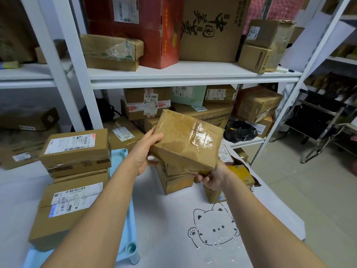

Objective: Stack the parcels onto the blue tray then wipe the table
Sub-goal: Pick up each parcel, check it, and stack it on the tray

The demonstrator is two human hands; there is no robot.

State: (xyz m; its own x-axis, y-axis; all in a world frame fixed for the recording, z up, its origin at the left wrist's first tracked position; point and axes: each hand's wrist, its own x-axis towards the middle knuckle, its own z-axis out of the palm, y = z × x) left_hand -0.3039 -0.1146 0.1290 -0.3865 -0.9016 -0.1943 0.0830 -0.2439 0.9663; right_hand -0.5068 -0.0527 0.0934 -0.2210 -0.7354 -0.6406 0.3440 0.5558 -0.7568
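Note:
I hold a flat brown taped parcel (188,139) tilted in the air above the table. My left hand (145,151) grips its left edge, and my right hand (211,177) grips its lower right corner from beneath. Left of it, the light blue tray (133,235) carries a stack of cardboard parcels: a labelled box (76,150) on top and a larger labelled box (67,207) in front. Under the held parcel, more brown parcels (174,179) sit on the white table (173,229). A yellow box (242,175) lies behind my right wrist.
White shelving (183,76) packed with cardboard boxes stands directly behind the table. A black bag (240,131) lies on the lower shelf. The table cover has a cat drawing (214,227). A metal trolley (324,120) stands on the tiled floor to the right.

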